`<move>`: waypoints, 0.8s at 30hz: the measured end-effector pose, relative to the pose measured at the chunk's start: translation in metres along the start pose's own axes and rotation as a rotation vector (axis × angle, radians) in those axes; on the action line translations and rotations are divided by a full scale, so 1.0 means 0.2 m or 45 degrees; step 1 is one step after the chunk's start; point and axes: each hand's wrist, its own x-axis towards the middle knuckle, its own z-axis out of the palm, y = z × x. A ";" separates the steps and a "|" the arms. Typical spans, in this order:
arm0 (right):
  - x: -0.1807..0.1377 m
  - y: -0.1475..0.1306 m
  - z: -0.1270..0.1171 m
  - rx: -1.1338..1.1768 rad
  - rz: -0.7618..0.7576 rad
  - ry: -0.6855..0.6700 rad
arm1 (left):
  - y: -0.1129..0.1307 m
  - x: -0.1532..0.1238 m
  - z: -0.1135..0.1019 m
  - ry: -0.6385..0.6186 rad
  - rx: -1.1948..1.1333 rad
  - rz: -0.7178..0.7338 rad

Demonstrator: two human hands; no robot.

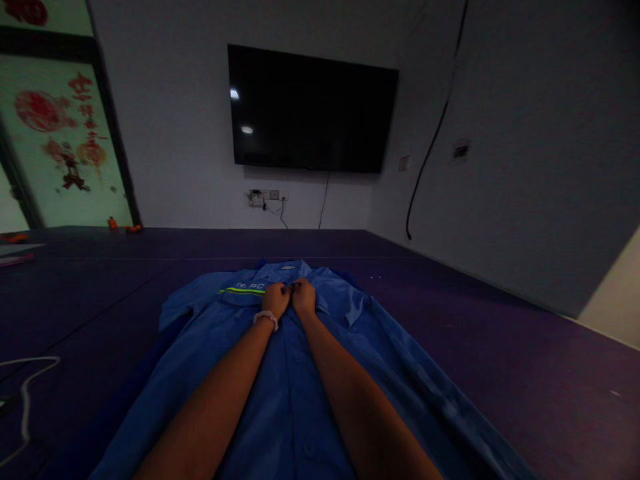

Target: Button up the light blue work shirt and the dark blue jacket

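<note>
A blue shirt [260, 393] lies spread out front side up, its collar at the far end. Across one side of the chest run pale letters and a yellow-green stripe. Just below the collar, my left hand [276, 299] and my right hand [304, 297] meet at the front opening, fingers closed in a pinch on the placket cloth. A small dark bit shows between the fingertips, too small to name. Lower down the placket, buttons are faintly visible. A beaded bracelet [266, 319] circles my left wrist. Darker blue cloth [135, 380] shows beneath the shirt's left edge.
The shirt rests on a dark purple floor [500, 347]. A white cable [26, 400] curls at the left. Small orange objects [113, 223] stand near the decorated door [65, 140]. A television [315, 113] hangs on the far wall, and a black cable [425, 160] dangles at the right.
</note>
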 end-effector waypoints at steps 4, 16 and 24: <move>0.01 0.02 -0.02 0.102 0.092 0.079 | -0.01 -0.03 -0.01 -0.070 -0.273 0.017; -0.09 -0.07 -0.05 0.150 0.082 0.199 | -0.03 -0.34 -0.12 -0.205 -0.489 -0.321; -0.22 -0.09 -0.21 -0.078 -0.118 -0.267 | -0.02 -0.34 -0.12 -0.079 -0.458 -0.368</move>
